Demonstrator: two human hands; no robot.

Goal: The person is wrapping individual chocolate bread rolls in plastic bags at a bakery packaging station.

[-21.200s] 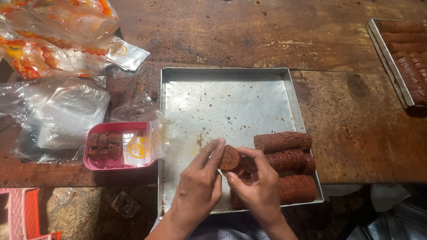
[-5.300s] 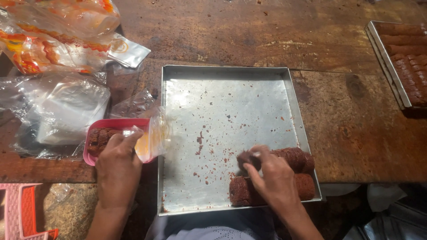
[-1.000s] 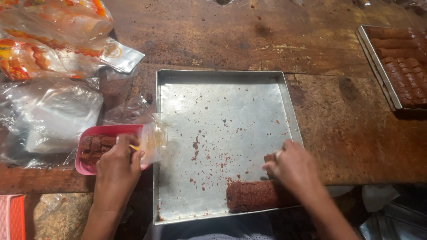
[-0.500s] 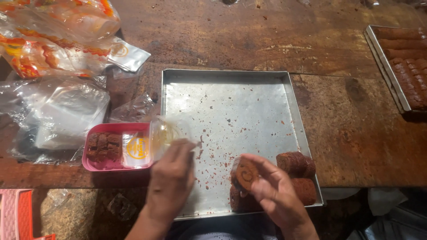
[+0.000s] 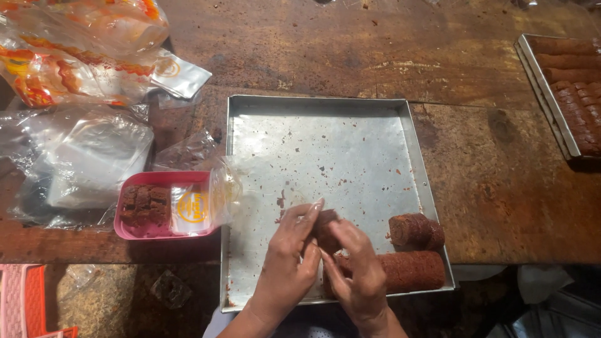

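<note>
Left hand (image 5: 285, 266): over the near edge of the tray, fingers curled about a brown slice, thumb side up; closed on it together with the other hand.
Right hand (image 5: 357, 275): just beside the left and touching it, fingers pinching the same slice from the near side.
Slice (image 5: 325, 228): a short, dark brown round piece, held between both hands just above the tray floor; most of it is hidden by the fingers.
Tray (image 5: 325, 119): square, metal, shallow-walled, on a worn wooden table (image 5: 501, 188); floor scattered with brown crumbs.
Rolls (image 5: 407, 269): one long brown roll lies along the near wall, a shorter stub (image 5: 413, 230) behind it, both right of the hands.
Pink tub (image 5: 156, 209): left of the tray, touching its wall, part-filled with slices, a clear bag drawn half over it.
Second tray (image 5: 557, 100): far right, well apart, lined with brown rolls.
Handling note: in my judgement the slice looks soft and crumbly; a light, even pinch on its rim, kept low over the tray, should keep it whole and catch any crumbs.
</note>
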